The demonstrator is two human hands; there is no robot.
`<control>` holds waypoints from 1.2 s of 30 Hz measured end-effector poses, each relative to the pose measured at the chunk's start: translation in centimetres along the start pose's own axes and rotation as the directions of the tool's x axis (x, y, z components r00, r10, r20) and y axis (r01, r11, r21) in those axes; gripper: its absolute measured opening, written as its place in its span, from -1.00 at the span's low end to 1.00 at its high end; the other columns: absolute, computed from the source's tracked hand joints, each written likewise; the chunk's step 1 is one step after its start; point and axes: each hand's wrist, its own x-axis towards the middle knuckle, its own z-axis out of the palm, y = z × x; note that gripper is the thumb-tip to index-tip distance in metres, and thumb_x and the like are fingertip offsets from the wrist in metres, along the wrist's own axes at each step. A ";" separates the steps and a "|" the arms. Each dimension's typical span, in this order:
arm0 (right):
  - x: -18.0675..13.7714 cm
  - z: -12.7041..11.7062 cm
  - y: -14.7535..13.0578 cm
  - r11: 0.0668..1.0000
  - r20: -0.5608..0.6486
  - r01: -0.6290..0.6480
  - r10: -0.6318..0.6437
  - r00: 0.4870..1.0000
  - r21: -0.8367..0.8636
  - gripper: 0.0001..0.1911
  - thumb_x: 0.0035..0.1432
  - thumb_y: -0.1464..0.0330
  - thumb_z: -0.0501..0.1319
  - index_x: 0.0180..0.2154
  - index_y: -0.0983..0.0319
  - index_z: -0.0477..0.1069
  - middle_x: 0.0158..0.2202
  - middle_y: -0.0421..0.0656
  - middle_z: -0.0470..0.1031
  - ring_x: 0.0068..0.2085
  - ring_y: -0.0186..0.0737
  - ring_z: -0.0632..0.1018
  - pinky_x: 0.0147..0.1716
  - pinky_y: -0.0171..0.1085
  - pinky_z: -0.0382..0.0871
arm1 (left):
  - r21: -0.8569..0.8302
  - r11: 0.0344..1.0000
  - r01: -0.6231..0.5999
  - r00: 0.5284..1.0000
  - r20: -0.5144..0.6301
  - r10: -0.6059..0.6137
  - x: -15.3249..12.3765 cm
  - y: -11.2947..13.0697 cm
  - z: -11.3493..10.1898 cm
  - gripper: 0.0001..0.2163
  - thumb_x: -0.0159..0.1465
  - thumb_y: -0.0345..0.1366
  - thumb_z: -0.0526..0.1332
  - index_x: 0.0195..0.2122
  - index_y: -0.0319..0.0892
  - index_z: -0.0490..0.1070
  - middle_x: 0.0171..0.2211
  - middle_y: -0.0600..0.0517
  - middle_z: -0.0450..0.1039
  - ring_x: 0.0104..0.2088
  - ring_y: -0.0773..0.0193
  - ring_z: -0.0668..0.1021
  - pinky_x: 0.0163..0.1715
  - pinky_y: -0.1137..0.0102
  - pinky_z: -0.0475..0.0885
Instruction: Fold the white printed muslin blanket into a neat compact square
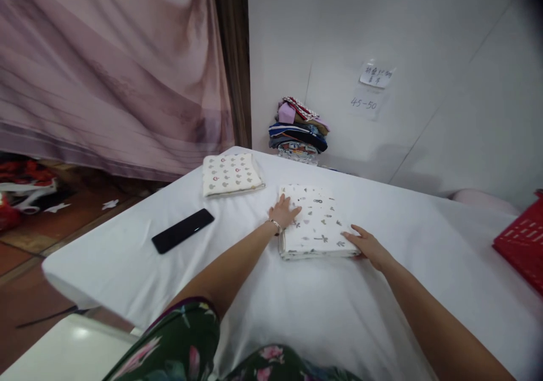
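Observation:
A folded white cloth (pixel 316 222) with a small grey-green print lies on the white-covered table in front of me. My left hand (pixel 284 212), a bracelet at its wrist, rests with fingers spread on the cloth's left edge. At the near right corner of the same cloth is my right hand (pixel 367 248), its thumb and a finger apart on top; some of its fingers are hidden at the side. Farther back to the left sits a second folded cloth (pixel 232 174), cream with grey and red motifs, touched by neither hand.
A black phone (pixel 183 231) lies on the tabletop (pixel 106 273) left of my arm. Behind the table's far edge rises a stack of folded fabrics (pixel 299 132) against the wall. A red plastic basket (pixel 521 242) stands at the right edge. Pink curtain (pixel 119 69) hangs at left.

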 end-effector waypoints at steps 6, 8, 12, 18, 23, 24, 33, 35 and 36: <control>0.0 -0.2 0.7 0.999 0.007 0.005 -0.006 1.000 0.045 -0.10 -0.17 0.02 0.35 0.17 0.20 0.17 0.02 0.02 0.35 -0.16 -0.11 0.48 -0.47 -0.30 0.50 | 0.059 0.978 -0.199 0.980 -0.002 0.200 -5.2 -1.6 -0.2 -0.35 0.19 0.15 -0.06 0.25 -0.04 -0.02 0.33 0.06 -0.32 0.31 0.07 -0.18 0.23 0.02 -0.19; 0.0 -0.1 0.9 0.999 0.011 0.020 -0.020 1.000 0.046 -0.13 -0.15 0.04 0.35 0.17 0.21 0.17 -0.01 0.01 0.36 -0.17 -0.12 0.48 -0.47 -0.31 0.50 | 0.042 0.962 -0.270 0.963 0.028 0.269 -7.2 -2.6 0.3 -0.40 0.23 0.13 -0.12 0.24 -0.03 0.00 0.33 0.06 -0.26 0.31 0.12 -0.15 0.24 0.06 -0.19; -0.2 -0.1 1.0 0.998 0.013 0.059 -0.058 0.998 -0.028 -0.18 -0.08 0.03 0.29 0.17 0.22 0.17 -0.09 -0.02 0.41 -0.22 -0.15 0.49 -0.46 -0.31 0.47 | -0.049 0.956 -0.291 0.956 0.035 0.293 -9.2 -4.0 0.8 -0.44 0.28 0.09 -0.18 0.25 -0.02 -0.01 0.32 0.05 -0.20 0.30 0.19 -0.06 0.25 0.12 -0.14; -1.4 0.3 0.6 0.796 -0.085 0.352 -0.446 0.891 -0.492 -0.33 0.09 0.03 0.09 0.14 0.26 0.22 0.04 -0.01 0.36 -0.06 -0.03 0.45 -0.17 -0.11 0.42 | -0.083 0.958 -0.275 0.961 -0.044 0.272 -9.2 -3.9 0.3 -0.51 0.27 0.00 -0.06 0.18 -0.08 0.16 0.28 0.00 -0.02 0.26 0.20 0.10 0.24 0.17 -0.02; -3.7 3.7 0.1 0.419 0.231 0.695 -0.736 0.637 -0.584 -0.45 0.21 0.10 0.01 0.16 0.21 0.22 0.22 -0.08 0.15 0.24 -0.04 0.13 0.18 0.00 0.06 | -0.114 0.963 -0.245 0.957 -0.187 0.222 -6.9 -2.5 -0.1 -0.55 0.23 -0.05 0.06 0.10 -0.12 0.29 0.25 0.02 0.08 0.24 0.22 0.15 0.22 0.35 0.04; -4.0 4.6 0.1 0.354 0.301 0.736 -0.745 0.595 -0.577 -0.46 0.22 0.11 0.01 0.17 0.19 0.21 0.23 -0.08 0.14 0.25 -0.04 0.11 0.19 0.03 0.02 | -0.134 0.965 -0.224 0.959 -0.208 0.194 -6.1 -2.1 -0.3 -0.58 0.23 -0.08 0.07 0.08 -0.10 0.31 0.23 0.04 0.13 0.22 0.24 0.18 0.21 0.39 0.06; -4.4 9.2 1.1 0.018 0.537 0.807 -0.737 0.410 -0.591 -0.48 0.25 0.26 0.01 0.23 0.17 0.09 0.22 -0.06 0.15 0.24 -0.07 0.14 0.15 0.09 0.08 | -0.270 0.959 0.088 0.956 -0.246 -0.157 3.0 -2.2 -2.8 -0.78 0.22 -0.23 0.08 -0.19 -0.12 0.46 -0.16 0.02 0.52 -0.15 0.26 0.51 -0.17 0.43 0.36; -4.3 9.5 1.7 -0.031 0.542 0.799 -0.751 0.378 -0.600 -0.45 0.23 0.29 0.03 0.24 0.20 0.05 0.22 -0.05 0.14 0.24 -0.06 0.13 0.15 0.10 0.08 | -0.288 0.950 0.122 0.954 -0.231 -0.193 4.3 -2.4 -3.0 -0.79 0.22 -0.19 0.09 -0.25 -0.11 0.47 -0.21 0.03 0.53 -0.20 0.26 0.52 -0.23 0.44 0.36; -4.3 9.7 1.9 -0.054 0.537 0.793 -0.764 0.359 -0.606 -0.43 0.23 0.31 0.03 0.25 0.22 0.02 0.23 -0.04 0.13 0.25 -0.05 0.12 0.15 0.11 0.08 | -0.295 0.946 0.136 0.953 -0.222 -0.206 4.9 -2.4 -3.0 -0.78 0.21 -0.15 0.10 -0.27 -0.11 0.47 -0.23 0.02 0.54 -0.21 0.25 0.53 -0.26 0.44 0.36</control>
